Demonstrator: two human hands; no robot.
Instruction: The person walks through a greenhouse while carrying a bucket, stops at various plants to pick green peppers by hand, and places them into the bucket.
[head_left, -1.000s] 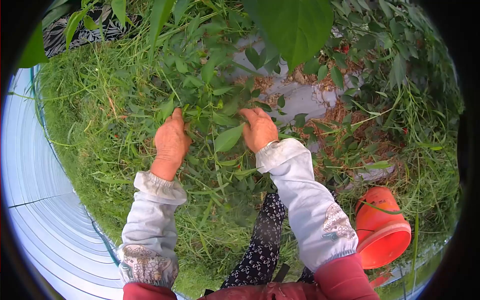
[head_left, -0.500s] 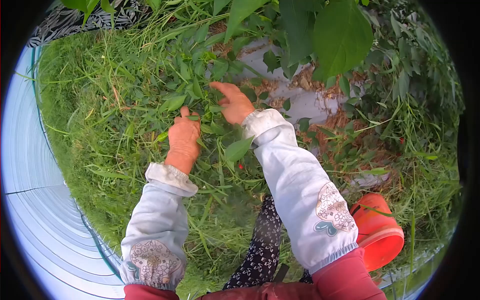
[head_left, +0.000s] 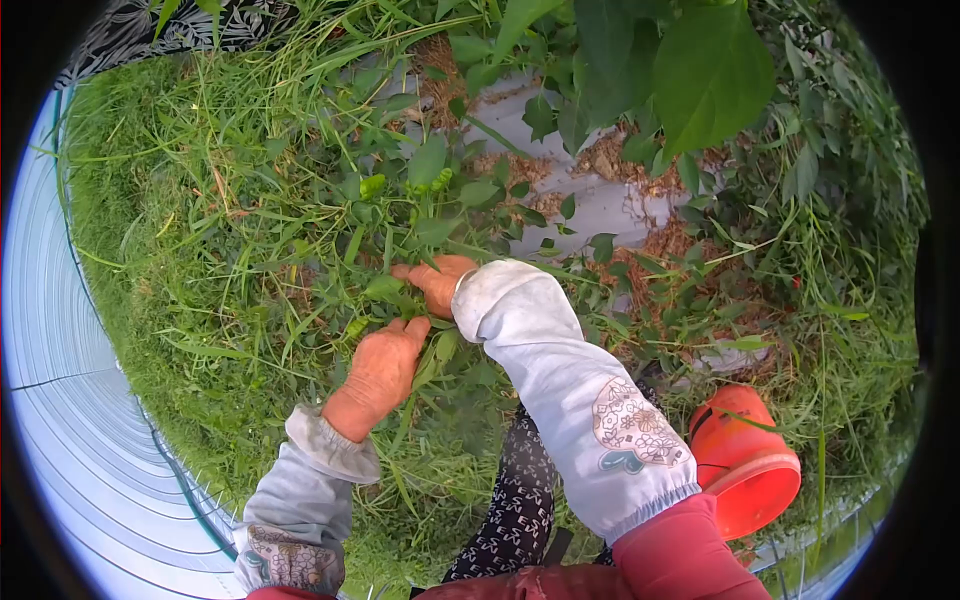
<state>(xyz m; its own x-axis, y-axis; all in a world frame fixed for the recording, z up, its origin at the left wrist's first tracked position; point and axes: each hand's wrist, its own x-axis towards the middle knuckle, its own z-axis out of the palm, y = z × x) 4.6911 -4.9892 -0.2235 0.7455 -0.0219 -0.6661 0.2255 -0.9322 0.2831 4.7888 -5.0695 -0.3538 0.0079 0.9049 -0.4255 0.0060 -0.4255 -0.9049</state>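
Touching leaves (head_left: 384, 289), left hand (head_left: 380, 374) and right hand (head_left: 440, 284), grips unclear, grassy ground (head_left: 160, 290), grey sheeting (head_left: 602, 208)

Brightly and evenly lit by diffuse daylight, with soft shadows deep in the foliage (head_left: 428, 160). Palest and most washed-out over the sheeting (head_left: 80, 440) at left. Bowed strongly toward the edges, ringed in black, slightly smeared in the grass (head_left: 455, 425) at lower middle.

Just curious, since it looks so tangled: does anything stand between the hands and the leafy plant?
Nothing visible does: the left hand and right hand are both among its green leaves, though what the fingers grip can't be made out.
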